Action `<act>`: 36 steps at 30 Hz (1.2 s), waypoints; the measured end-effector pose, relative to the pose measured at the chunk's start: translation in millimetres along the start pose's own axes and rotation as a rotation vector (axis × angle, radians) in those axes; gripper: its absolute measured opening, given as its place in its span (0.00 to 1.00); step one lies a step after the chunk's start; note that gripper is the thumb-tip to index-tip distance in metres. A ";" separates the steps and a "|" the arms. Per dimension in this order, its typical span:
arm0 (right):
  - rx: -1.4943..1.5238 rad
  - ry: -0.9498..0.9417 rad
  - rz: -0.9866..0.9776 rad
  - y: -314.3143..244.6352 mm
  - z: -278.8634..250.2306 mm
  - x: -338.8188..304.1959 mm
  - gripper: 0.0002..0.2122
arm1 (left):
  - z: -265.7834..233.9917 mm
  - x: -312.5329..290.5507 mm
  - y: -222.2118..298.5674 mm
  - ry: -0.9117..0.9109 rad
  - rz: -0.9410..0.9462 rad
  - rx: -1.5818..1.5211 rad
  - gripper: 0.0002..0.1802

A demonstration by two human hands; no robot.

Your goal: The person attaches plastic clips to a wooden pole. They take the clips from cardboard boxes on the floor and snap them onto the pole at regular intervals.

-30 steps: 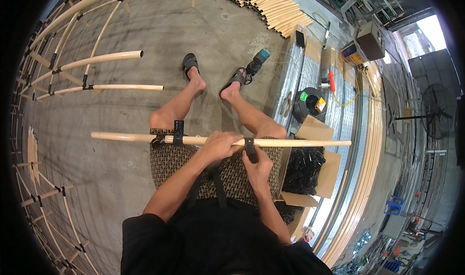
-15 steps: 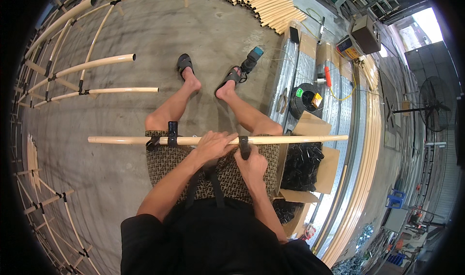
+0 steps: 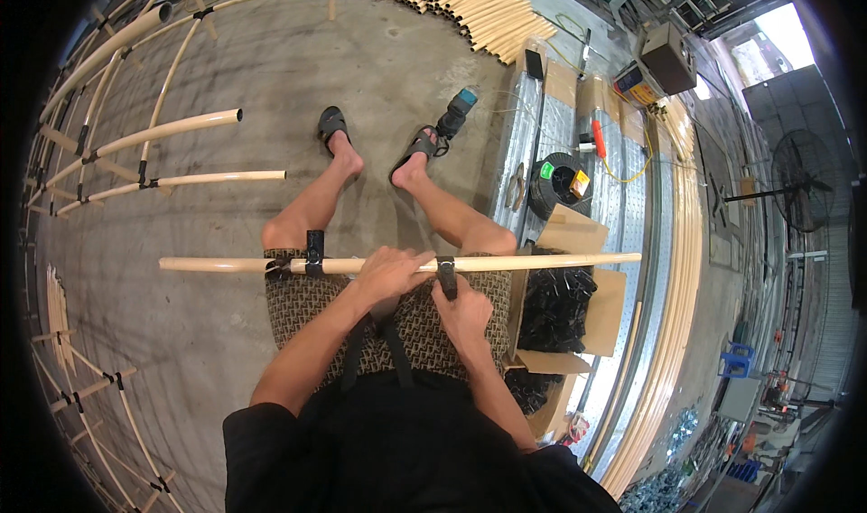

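A long beige tube lies crosswise over my thighs. Two black clamp fittings sit on its left part, one with its stub pointing away from me. My left hand is wrapped over the tube near its middle. Just to the right, another black clamp fitting goes round the tube, its stub pointing back toward me. My right hand is closed round that stub, below the tube. What lies under my left palm is hidden.
To my right, a cardboard box holds many black fittings. A cordless drill stands by my right foot. A wire spool lies on metal beams. Jointed tube racks reach in from the left; a tube pile lies ahead.
The whole view has shifted slightly to the left. Both hands keep their grip, and the tube and its fittings hold nearly the same place on my lap.
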State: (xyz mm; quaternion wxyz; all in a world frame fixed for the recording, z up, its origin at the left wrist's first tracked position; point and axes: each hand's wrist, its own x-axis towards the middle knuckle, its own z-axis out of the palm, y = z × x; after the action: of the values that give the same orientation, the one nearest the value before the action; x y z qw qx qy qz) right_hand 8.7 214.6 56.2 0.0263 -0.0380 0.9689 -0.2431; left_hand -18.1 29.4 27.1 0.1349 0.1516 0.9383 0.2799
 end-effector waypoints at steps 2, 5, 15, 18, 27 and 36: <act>0.011 -0.010 0.000 4.2 1.8 1.1 0.15 | 11.2 -6.2 -2.6 0.100 0.026 0.020 0.25; 0.019 -0.019 -0.026 5.2 -2.3 7.0 0.15 | 20.3 -10.1 -3.1 0.205 0.061 0.063 0.25; 0.030 -0.260 -0.103 -1.8 -23.4 55.1 0.21 | 30.7 -13.4 -2.8 0.364 0.147 0.051 0.23; -0.012 -0.306 -0.122 -0.9 -20.3 76.2 0.24 | 33.7 -11.7 -6.4 0.368 0.145 0.052 0.23; 0.180 -0.349 -0.164 -14.9 -46.6 72.6 0.19 | 15.5 -14.3 -3.8 0.268 0.101 -0.033 0.25; 0.158 -0.218 -0.265 -11.2 -40.6 50.2 0.14 | 12.6 -9.5 -6.4 0.136 0.054 -0.031 0.24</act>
State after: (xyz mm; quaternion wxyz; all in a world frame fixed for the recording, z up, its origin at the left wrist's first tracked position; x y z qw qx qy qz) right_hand -43.4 219.4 95.7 0.1018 -0.1893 0.9247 -0.3142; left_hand -6.5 27.0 14.8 0.0656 0.1555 0.9365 0.3075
